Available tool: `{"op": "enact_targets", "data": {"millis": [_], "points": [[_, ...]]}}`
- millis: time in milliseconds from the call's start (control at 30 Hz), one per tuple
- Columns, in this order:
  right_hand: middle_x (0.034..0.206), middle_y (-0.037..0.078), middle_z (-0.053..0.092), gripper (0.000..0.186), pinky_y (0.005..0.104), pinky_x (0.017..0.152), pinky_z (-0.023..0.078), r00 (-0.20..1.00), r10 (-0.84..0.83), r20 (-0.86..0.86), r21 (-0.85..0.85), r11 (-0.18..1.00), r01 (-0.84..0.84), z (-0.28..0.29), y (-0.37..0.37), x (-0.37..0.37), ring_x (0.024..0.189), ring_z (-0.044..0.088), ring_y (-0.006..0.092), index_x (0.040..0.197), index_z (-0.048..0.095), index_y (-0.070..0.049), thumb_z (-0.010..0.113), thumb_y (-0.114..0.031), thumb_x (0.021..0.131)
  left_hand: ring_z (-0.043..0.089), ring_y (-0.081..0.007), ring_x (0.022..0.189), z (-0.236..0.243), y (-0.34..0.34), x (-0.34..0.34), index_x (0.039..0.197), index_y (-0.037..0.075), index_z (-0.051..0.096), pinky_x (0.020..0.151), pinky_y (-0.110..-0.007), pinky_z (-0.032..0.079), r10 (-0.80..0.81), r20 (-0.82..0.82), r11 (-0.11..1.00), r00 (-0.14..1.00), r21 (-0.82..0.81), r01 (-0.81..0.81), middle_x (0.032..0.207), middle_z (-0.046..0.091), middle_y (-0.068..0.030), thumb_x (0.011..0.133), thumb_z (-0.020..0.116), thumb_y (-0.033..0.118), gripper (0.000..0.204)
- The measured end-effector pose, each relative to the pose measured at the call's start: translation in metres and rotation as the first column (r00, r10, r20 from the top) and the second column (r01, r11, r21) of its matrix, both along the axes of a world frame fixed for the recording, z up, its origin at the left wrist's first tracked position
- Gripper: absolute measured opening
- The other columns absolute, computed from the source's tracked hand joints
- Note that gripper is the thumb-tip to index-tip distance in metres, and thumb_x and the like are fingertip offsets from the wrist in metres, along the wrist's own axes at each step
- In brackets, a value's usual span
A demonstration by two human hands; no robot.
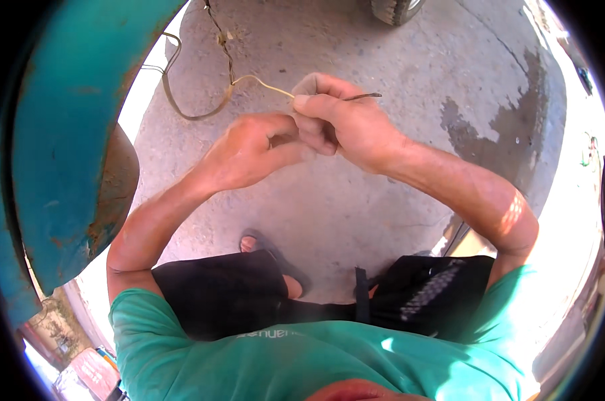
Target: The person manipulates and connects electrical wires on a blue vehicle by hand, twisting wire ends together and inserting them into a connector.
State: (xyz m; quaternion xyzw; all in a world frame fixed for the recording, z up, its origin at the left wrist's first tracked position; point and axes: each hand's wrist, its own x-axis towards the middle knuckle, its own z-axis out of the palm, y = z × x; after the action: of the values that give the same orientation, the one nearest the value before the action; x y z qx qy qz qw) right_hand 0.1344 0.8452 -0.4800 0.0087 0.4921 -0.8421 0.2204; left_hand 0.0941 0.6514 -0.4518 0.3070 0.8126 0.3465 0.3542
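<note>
Between the thumb and fingers of my right hand [339, 117], a thin yellow wire [265, 85] is pinched. A short dark end of wire [364, 97] sticks out past the fingers on the far side. From the pinch the yellow wire runs left to a dark twisted wire bundle [223, 47] hanging from above. A thicker brownish cable [182, 112] loops off that junction toward the teal panel. My left hand [262, 148] is close beside the right one, fingers curled and partly overlapping its lower fingers. Whether anything sits in those left fingers is hidden.
A rusty teal metal panel [68, 134] rises along the left side. At the top, part of a tyre [392, 9] rests on the concrete floor [302, 207]. A dark wet patch [516, 123] spreads at the right. My sandalled foot [265, 250] stands below my hands.
</note>
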Motion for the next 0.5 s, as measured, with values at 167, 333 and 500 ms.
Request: {"op": "enact_targets", "data": {"millis": [167, 333, 500], "points": [[0.072, 0.005, 0.058, 0.014, 0.0300, 0.056, 0.043, 0.999, -0.008, -0.031, -0.118, 0.993, 0.004, -0.0001, 0.0008, 0.0008, 0.062, 0.053, 0.0149, 0.092, 0.055, -0.004, 0.055, -0.017, 0.097, 0.064, -0.0148, 0.101, -0.0083, -0.0046, -0.0025, 0.107, 0.007, 0.072, 0.090, -0.031, 0.050, 0.032, 0.241, 0.969, 0.970, 0.230, -0.089, 0.104, 0.072, -0.0047, 0.094, 0.065, 0.015, 0.017], [0.072, 0.004, 0.053, 0.014, 0.0295, 0.058, 0.039, 1.000, 0.024, 0.008, -0.117, 0.993, -0.023, 0.0003, 0.0010, 0.0059, 0.063, 0.049, 0.0156, 0.092, 0.052, -0.007, 0.048, -0.017, 0.100, 0.064, -0.0145, 0.098, -0.0014, -0.0028, -0.0002, 0.107, 0.006, 0.071, 0.088, -0.032, 0.051, -0.052, 0.170, 0.977, 0.984, 0.212, 0.014, 0.104, 0.072, -0.0047, 0.096, 0.062, 0.014, 0.016], [0.073, 0.004, 0.055, 0.014, 0.0287, 0.060, 0.041, 0.999, -0.002, 0.035, -0.144, 0.990, 0.008, -0.0004, 0.0015, 0.0095, 0.065, 0.051, 0.0151, 0.092, 0.052, -0.007, 0.048, -0.018, 0.100, 0.064, -0.0149, 0.090, -0.0041, -0.0054, -0.0012, 0.106, 0.004, 0.068, 0.079, -0.031, 0.052, -0.159, -0.026, 0.974, 0.987, 0.158, 0.161, 0.103, 0.070, -0.0056, 0.097, 0.058, 0.018, 0.019]]}}
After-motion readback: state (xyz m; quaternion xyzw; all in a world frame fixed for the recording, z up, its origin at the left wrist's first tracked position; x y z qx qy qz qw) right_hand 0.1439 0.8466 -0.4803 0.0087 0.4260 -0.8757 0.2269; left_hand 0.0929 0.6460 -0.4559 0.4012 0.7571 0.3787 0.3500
